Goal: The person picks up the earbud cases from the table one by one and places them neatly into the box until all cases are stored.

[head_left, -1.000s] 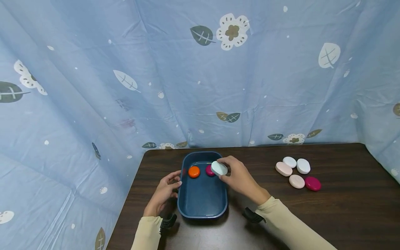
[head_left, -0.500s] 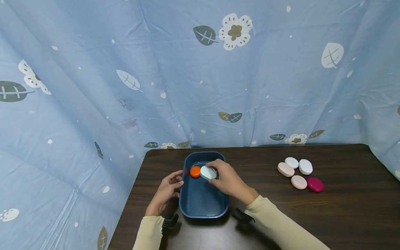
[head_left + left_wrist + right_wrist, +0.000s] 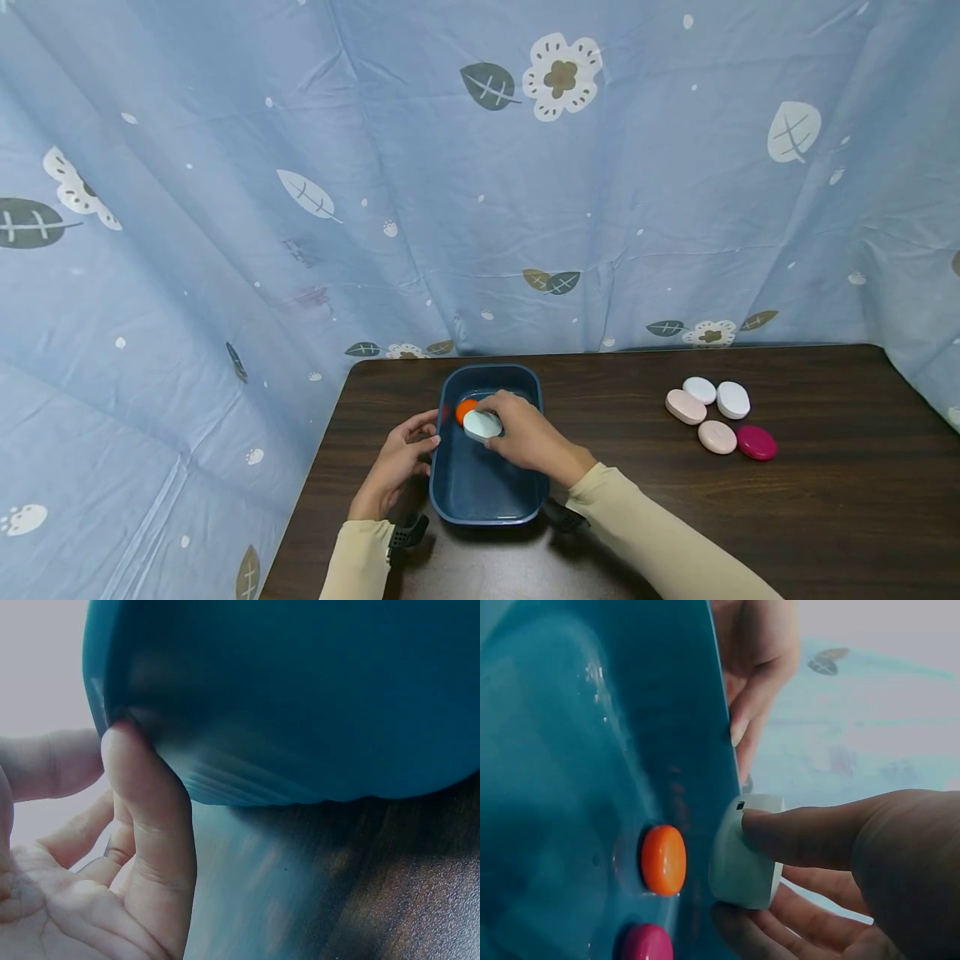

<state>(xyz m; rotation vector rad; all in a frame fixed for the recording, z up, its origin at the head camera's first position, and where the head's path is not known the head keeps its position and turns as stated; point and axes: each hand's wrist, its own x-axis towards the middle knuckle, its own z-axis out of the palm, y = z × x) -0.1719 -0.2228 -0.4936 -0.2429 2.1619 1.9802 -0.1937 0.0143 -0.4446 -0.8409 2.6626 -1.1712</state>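
A pale mint oval piece with a small dark notch is pinched between the thumb and fingers of my right hand. It is held tilted over the box's upper part, beside an orange rounded piece. A magenta piece lies near the orange one in the right wrist view; my right hand covers it in the head view. My left hand touches the outside of the blue box at its left wall. Its thumb rests against that wall in the left wrist view.
On the dark table, to the right, lies a cluster of rounded pieces: white, pale pink and magenta. A blue patterned curtain hangs behind the table and along its left side.
My right hand has carried the mint piece leftward and slightly nearer to me, from above the magenta piece to beside the orange one. The left hand stays at the box's wall.
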